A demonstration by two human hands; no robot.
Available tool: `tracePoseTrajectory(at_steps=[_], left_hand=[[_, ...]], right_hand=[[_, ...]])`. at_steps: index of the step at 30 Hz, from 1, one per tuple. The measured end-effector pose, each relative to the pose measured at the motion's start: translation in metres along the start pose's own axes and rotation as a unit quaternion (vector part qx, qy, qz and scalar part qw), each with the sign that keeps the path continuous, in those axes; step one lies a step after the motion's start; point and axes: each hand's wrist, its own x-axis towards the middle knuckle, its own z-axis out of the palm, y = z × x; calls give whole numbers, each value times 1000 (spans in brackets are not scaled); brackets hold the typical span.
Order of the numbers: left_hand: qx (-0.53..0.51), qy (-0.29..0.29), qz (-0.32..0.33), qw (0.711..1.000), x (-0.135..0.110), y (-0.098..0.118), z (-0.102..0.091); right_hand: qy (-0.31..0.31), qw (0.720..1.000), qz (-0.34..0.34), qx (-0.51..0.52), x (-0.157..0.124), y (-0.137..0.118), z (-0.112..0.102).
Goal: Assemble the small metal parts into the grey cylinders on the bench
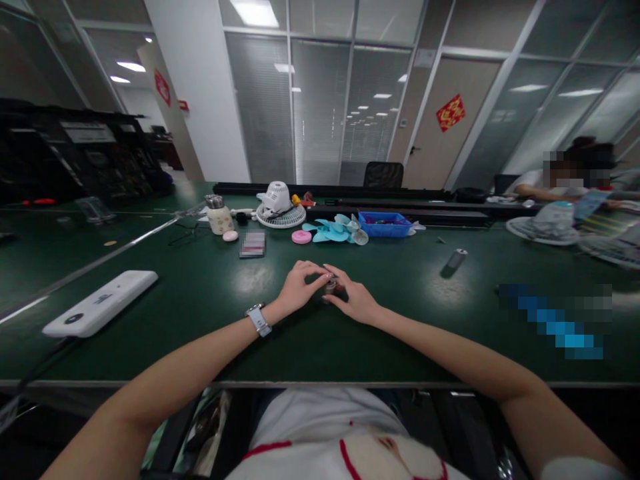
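Both hands meet over the green tabletop (300, 357) around a small metallic piece (329, 288), cylinder-like and partly hidden; its exact kind cannot be made out. My left hand (300, 288) comes in from the left, with thumb and fingers pinched at the top of the piece. From the other side, my right hand (358, 301) curls thumb and fingers around it. A watch with a pale strap (259, 319) is on my left wrist. To the right of the hands, a small grey cylinder (456, 259) stands by itself on the table.
A white elongated device (103, 303) with a cable lies at left. Farther back are a bottle (219, 217), white fan parts (280, 212), light-blue fan blades (333, 230), a pink round piece (301, 237) and a blue tray (384, 225). Another person (540, 183) sits at far right.
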Motion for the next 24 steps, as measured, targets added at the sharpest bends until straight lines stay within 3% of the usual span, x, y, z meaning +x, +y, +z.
tracePoseTrajectory(at_steps=[4, 9, 13, 16, 18, 21, 24], left_hand=[[16, 22, -40, 999, 5, -12, -12], [49, -110, -84, 989, 4, -39, -20], [56, -153, -127, 978, 1, -45, -18], [72, -144, -139, 977, -1, -44, -16], [68, -133, -150, 977, 0, -44, -15], [58, -103, -181, 976, 1, -44, -13], [62, -65, -201, 976, 2, -44, -11]], right_hand=[[-2, 1000, 5, 6, -1, -2, 0], [27, 1000, 9, -7, -2, 7, -6], [134, 986, 71, -64, 5, 49, -41], [231, 946, 168, -156, 10, 100, -85], [263, 907, 245, -220, 8, 134, -111], [262, 856, 346, -280, -4, 172, -137], [238, 834, 395, -303, -19, 191, -146]])
